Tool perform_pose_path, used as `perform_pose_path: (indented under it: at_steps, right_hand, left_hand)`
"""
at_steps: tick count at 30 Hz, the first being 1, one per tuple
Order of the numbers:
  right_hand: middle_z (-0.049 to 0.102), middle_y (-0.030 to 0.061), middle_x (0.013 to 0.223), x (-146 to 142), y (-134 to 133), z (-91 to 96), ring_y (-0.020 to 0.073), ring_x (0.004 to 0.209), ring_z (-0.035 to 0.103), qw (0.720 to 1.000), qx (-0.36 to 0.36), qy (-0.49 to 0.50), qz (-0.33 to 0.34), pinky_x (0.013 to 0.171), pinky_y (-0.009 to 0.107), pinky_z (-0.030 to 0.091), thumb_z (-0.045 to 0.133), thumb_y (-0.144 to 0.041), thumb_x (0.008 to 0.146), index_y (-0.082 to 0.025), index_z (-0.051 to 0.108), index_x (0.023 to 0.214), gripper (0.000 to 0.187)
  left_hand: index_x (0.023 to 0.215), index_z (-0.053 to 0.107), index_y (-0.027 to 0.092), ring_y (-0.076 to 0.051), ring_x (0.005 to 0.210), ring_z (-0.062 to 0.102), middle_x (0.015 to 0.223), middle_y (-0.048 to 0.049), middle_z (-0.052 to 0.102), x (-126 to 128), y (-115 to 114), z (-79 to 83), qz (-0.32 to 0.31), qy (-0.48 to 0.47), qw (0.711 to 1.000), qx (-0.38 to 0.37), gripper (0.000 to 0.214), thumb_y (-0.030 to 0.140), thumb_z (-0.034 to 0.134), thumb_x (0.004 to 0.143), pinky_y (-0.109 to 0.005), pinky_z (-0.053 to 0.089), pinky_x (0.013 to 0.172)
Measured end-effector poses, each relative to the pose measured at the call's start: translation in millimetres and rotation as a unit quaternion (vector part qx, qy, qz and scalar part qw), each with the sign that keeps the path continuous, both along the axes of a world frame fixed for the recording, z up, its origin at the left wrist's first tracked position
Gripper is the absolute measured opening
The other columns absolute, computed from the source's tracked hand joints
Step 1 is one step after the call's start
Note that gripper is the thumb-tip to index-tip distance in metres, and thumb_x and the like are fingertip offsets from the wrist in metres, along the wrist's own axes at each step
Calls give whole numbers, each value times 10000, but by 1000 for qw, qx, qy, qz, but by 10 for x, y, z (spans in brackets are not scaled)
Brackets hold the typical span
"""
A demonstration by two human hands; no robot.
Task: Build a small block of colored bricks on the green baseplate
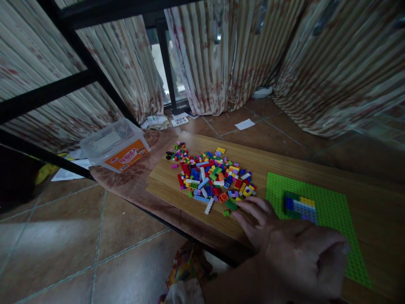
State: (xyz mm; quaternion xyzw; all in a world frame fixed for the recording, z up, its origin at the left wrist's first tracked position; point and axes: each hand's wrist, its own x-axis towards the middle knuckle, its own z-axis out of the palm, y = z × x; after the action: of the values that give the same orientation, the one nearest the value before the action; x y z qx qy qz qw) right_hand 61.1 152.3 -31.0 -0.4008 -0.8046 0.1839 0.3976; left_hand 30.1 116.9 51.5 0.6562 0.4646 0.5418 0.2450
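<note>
My right hand [262, 219] reaches over the wooden board from the bottom right, its fingers pointing left. Thumb and forefinger are apart, with their tips beside a dark green brick [231, 205] at the near right edge of the brick pile [209, 177]. Whether the fingertips touch that brick I cannot tell. A small light green brick [226, 213] and a white long brick [209, 206] lie close by. Behind the hand is a green baseplate [335, 211] bearing a built block of blue, green, white and yellow bricks [300, 205]. The wrist hides part of the baseplate. My left hand does not show.
The wooden board [268, 160] rests on a brown cloth [126, 185]. A clear plastic box [115, 143] with an orange label stands at the left. Black metal bars [95, 76] cross the upper left. Striped curtains [221, 55] hang behind, and papers [245, 124] lie on the tiled floor.
</note>
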Motion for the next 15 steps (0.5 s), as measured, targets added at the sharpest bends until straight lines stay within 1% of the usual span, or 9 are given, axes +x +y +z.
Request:
perform_pose_path:
  at_steps: [2,4,6,9,12,15]
  right_hand:
    - [637,28,988,-88,-16,44,194,911,601,999,33,-16,7,792,361,509,659,-310,827,-273,683,974,154]
    - [635,32,953,-150,-32,75,192,887,593,999,49,-21,7,782,361,500,624,-249,848,-252,681,929,99]
    - [635,34,934,-173,-30,78,190,876,589,998,53,-22,0,773,356,494,594,-211,864,-239,676,886,89]
    - [634,29,906,-150,13,56,183,853,591,999,49,-20,-10,762,345,492,585,-206,872,-236,667,854,89]
    - [633,32,910,-142,58,79,185,862,591,998,60,-17,-25,773,344,489,594,-212,868,-233,670,899,85]
    - [641,56,981,-221,63,168,211,927,575,996,73,-40,-21,818,372,479,599,-235,869,-216,672,996,148]
  left_hand:
    - [850,696,129,-150,615,634,707,-66,708,-19,7,-1,-5,-11,1000,9,256,236,465,876,-259,512,647]
    - [838,684,132,-140,602,622,687,-56,697,-29,4,-6,-10,-14,1000,9,243,225,462,875,-241,493,607]
    - [836,680,144,-135,601,618,673,-43,688,-36,-6,-8,-12,-12,1000,1,224,213,469,868,-233,484,601]
    - [838,680,151,-134,631,630,695,-41,694,-49,-19,1,-5,-15,1000,-8,210,202,478,865,-230,492,643]
    - [823,677,134,-135,629,628,688,-48,692,-60,-18,8,1,-24,1000,0,203,204,490,863,-232,493,650]
    - [835,675,138,-126,607,617,669,-36,677,-62,-21,-2,-8,-27,1000,-3,185,199,501,856,-222,482,618]
